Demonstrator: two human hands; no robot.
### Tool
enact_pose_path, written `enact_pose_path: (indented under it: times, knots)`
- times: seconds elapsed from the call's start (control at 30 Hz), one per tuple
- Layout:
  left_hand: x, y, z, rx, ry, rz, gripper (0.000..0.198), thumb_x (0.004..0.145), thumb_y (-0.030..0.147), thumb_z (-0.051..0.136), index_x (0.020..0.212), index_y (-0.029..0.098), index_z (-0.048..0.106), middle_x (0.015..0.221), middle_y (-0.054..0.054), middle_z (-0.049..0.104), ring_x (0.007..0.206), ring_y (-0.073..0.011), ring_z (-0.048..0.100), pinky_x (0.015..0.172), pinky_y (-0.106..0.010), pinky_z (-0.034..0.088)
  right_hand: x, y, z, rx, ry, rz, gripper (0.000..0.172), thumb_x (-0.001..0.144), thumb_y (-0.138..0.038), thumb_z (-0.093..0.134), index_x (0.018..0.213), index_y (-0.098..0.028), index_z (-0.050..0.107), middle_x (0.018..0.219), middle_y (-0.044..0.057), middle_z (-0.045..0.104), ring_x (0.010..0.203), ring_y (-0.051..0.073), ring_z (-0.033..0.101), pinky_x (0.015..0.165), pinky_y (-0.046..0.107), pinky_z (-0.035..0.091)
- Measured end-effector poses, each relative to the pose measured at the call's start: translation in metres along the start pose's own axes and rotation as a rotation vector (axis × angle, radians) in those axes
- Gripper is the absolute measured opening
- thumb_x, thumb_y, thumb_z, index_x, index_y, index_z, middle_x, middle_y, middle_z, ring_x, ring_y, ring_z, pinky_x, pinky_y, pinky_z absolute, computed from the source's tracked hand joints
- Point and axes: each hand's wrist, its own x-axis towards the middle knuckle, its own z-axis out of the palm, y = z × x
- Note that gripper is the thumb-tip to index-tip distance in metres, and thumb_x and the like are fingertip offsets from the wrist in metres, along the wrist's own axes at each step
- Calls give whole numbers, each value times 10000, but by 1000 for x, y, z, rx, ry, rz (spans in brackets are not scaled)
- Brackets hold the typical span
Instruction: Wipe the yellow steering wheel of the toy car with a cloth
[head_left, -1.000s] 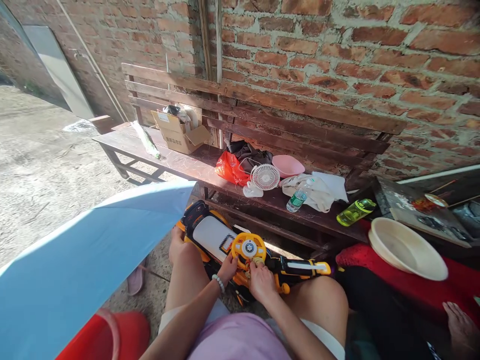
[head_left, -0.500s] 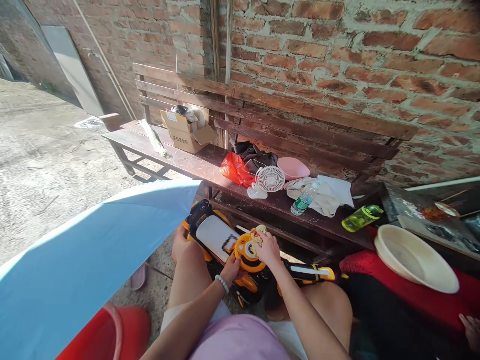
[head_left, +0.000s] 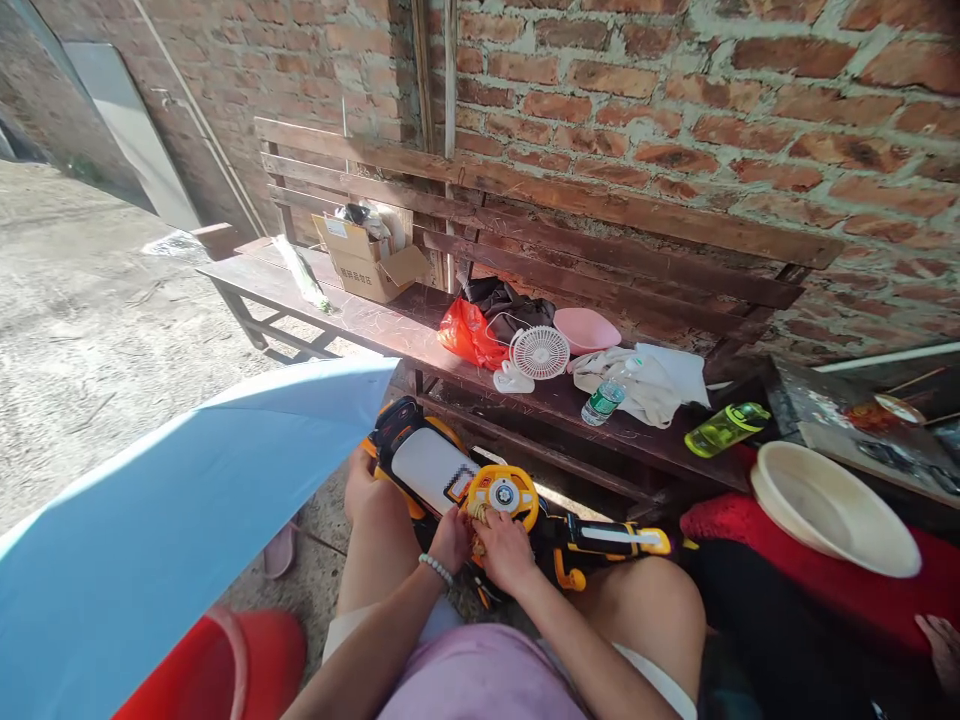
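Observation:
A toy ride-on car with a black and yellow body and a white seat (head_left: 427, 462) stands between my knees. Its yellow steering wheel (head_left: 531, 488) has a white centre. At the wheel's lower left rim, my right hand (head_left: 506, 550) is closed on a crumpled yellowish cloth (head_left: 477, 512). Against it from the left, my left hand (head_left: 451, 542), with a beaded bracelet at the wrist, has its fingers closed at the cloth; they partly hide what they grip. To the right, a black and yellow bar with a white strip (head_left: 615, 537) reaches out from the car.
A wooden bench (head_left: 375, 325) holds a cardboard box (head_left: 365, 268), a red bag (head_left: 469, 335), a white fan (head_left: 540, 352), a water bottle (head_left: 604, 400) and a green bottle (head_left: 726, 430). Cream basins (head_left: 832, 515) stand right, near another person's hand (head_left: 937, 640). A blue umbrella (head_left: 202, 520) overhangs a red bucket (head_left: 270, 650).
My right hand has moved left and down with the cloth, from the wheel's upper right to its lower left. My left hand has shifted slightly left, and the wheel's face is now exposed.

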Motion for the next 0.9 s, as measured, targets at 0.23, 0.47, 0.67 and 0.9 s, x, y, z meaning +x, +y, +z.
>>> enact_pose_path:
  times: [0.23, 0.47, 0.67, 0.9]
  knots:
    - [1, -4, -4, 47, -38, -10, 405, 1136, 454, 366, 1061, 210, 681, 828, -64, 742, 716, -190, 662, 753, -321, 526, -40, 30, 23, 33, 13, 41, 545, 995, -168, 498, 1488, -320, 671, 1679, 69, 544, 1394, 324, 569, 1090, 446, 487]
    - [9, -11, 3, 327, 82, 71, 224, 1087, 379, 539, 1151, 187, 636, 1167, -91, 790, 879, -183, 718, 793, -287, 515, -47, 48, 20, 32, 57, 147, 494, 931, -134, 537, 1350, -297, 742, 1644, 58, 582, 1351, 327, 571, 1074, 458, 473]
    - [14, -13, 10, 450, 119, 120, 105, 1054, 306, 604, 1031, 205, 619, 1113, -84, 776, 820, -166, 705, 680, -255, 438, -32, 40, 1, 26, 184, 194, 527, 966, -182, 563, 1472, -290, 665, 1615, 79, 598, 1342, 308, 586, 1062, 408, 505]
    - [16, -10, 8, 492, 129, 131, 119, 1039, 319, 629, 1016, 202, 638, 990, -57, 761, 780, -167, 706, 669, -251, 451, -6, 27, 16, -9, 122, 317, 608, 975, -221, 602, 1581, -183, 565, 1498, 183, 647, 1326, 338, 619, 1005, 399, 567]
